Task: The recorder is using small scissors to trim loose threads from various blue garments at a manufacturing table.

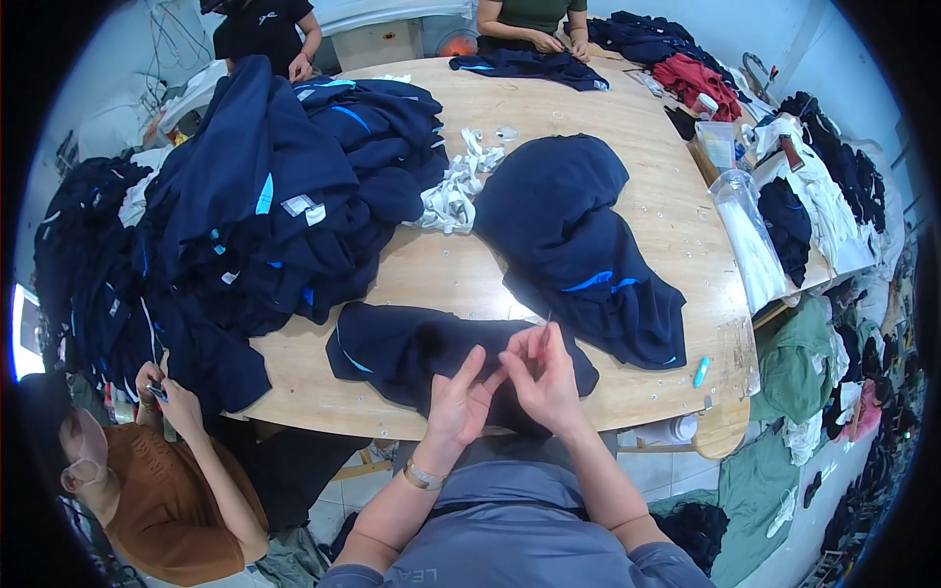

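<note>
A dark navy garment (402,338) lies folded at the table's near edge, right in front of me. Over it, my right hand (551,390) is closed around small thread snips (543,351) with a red part and a thin dark tip pointing up. My left hand (456,404) is close beside it, palm turned up, thumb and fingers apart, and I see nothing held in it. Its fingertips come near those of the right hand. Just beyond, to the right, a second navy garment (564,211) with bright blue trim is spread on the wood.
A tall heap of navy garments (284,167) fills the table's left. White strips (456,196) lie mid-table, and a turquoise marker-like stick (701,371) near the right edge. A co-worker (176,490) works at lower left; two more people stand across the table (412,269).
</note>
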### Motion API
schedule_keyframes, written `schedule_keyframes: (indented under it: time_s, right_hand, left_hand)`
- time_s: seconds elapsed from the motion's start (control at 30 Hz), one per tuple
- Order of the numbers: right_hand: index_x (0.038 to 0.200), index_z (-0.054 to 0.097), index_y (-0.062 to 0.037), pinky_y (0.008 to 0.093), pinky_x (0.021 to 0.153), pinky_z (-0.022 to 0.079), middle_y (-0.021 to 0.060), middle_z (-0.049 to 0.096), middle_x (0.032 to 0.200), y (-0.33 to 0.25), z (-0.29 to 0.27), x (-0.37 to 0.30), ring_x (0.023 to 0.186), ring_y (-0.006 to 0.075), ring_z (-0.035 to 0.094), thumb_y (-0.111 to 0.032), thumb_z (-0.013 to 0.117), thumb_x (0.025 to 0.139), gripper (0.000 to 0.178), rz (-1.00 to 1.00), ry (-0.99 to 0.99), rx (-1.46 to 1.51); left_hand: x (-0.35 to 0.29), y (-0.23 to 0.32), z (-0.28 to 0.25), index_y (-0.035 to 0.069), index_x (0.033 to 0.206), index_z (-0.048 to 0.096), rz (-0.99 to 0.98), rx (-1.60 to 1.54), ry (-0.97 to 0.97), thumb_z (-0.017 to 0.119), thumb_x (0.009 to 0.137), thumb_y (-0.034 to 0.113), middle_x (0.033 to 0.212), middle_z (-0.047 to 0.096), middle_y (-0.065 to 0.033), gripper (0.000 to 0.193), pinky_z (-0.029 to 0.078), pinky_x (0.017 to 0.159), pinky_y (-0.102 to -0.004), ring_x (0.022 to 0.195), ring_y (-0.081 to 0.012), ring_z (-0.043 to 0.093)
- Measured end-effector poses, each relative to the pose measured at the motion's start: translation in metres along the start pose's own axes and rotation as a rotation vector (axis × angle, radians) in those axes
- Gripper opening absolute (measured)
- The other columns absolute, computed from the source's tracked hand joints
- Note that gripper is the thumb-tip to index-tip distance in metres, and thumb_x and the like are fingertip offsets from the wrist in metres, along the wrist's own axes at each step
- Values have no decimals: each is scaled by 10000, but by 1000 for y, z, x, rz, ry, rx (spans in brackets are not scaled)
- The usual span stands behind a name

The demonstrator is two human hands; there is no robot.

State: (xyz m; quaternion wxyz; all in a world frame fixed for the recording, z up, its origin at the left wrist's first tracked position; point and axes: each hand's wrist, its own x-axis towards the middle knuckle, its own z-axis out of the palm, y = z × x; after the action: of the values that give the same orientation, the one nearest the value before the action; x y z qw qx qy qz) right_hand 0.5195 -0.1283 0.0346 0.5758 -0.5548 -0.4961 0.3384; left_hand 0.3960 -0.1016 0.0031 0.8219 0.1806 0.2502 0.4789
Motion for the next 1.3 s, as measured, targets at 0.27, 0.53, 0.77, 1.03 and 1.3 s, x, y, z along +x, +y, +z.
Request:
schedule_keyframes:
  time_s: [0.27, 0.53, 0.77, 1.03, 1.3]
  right_hand:
    - [797, 355, -49, 221, 519, 412, 50, 560, 729, -40, -28, -12, 617, 101, 534, 5, 622, 783, 273, 119, -699, 102]
    - [844, 397, -35, 305, 503, 433, 105, 541, 707, -8, -4, 11, 579, 206, 560, -67, 649, 777, 263, -108, -80, -335]
    - [875, 404, -36, 289, 500, 408, 106, 487, 654, -22, -10, -14, 531, 250, 518, -64, 644, 775, 262, -141, -410, -129]
    - [805, 466, -35, 332, 499, 406, 113, 519, 638, -6, -30, -9, 543, 279, 530, -290, 606, 843, 294, -20, -150, -417]
    - [771, 496, -43, 372, 499, 420, 125, 546, 677, -4, -28, -7, 589, 315, 556, -248, 633, 808, 250, -179, -131, -734]
  left_hand:
    - [4, 18, 9, 10, 929, 605, -104, -147, 57, 509, 919, 189, 962, 633, -107, 204, 509, 858, -384, 914, -220, 612]
    - [0, 9, 14, 26, 969, 595, -48, -97, 78, 493, 928, 175, 986, 625, -97, 185, 515, 805, -337, 918, -216, 617]
    - [-1, 21, 9, 29, 828, 613, -85, -143, 46, 569, 878, 81, 913, 610, -73, 85, 521, 783, -332, 861, -186, 615]
    - [2, 20, 4, 13, 946, 630, 33, -103, -24, 472, 924, 100, 968, 648, -93, 182, 523, 843, -376, 907, -185, 626]
    - [0, 23, 11, -45, 1023, 589, 27, -22, -82, 464, 904, 39, 1006, 631, -150, 193, 507, 863, -444, 956, -236, 618]
